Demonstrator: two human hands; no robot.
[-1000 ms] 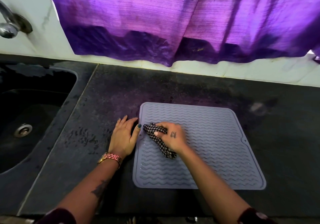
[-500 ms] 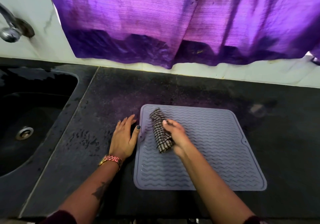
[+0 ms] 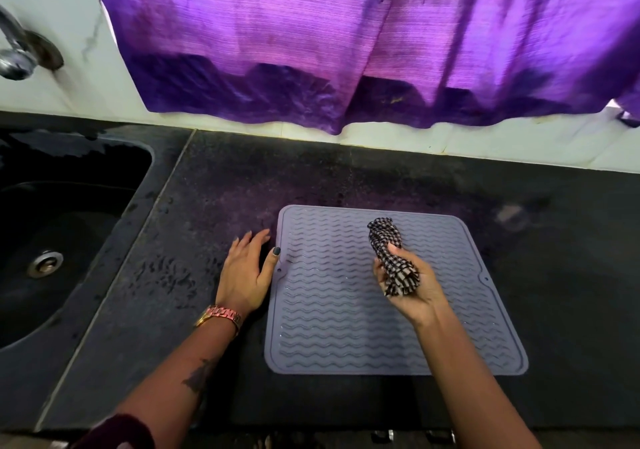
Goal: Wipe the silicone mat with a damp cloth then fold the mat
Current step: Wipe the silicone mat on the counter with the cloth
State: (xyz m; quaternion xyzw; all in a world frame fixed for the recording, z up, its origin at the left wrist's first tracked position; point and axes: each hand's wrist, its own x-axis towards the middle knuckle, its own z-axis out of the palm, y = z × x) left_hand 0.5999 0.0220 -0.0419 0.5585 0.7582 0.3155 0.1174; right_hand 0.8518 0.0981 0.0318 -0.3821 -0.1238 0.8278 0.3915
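Your dark speckled stone countertop fills most of the view, with a purple fabric curtain hanging over the white tiled wall behind it. To your left a black sunken sink sits in the counter, its round metal drain showing, and a metal tap juts from the wall above. In front of you the square grey silicone mat with wavy ridges lies flat and unfolded on the counter. Your left hand rests palm down on the counter just beside the mat's left edge, fingers straight, the thumb touching the mat's rim; it holds nothing. Your right hand is over the mat's middle, palm turned up, fingers curled round the bunched black-and-white checked cloth, whose far end sticks out toward the wall. A pink-gold metal watch circles your left wrist.
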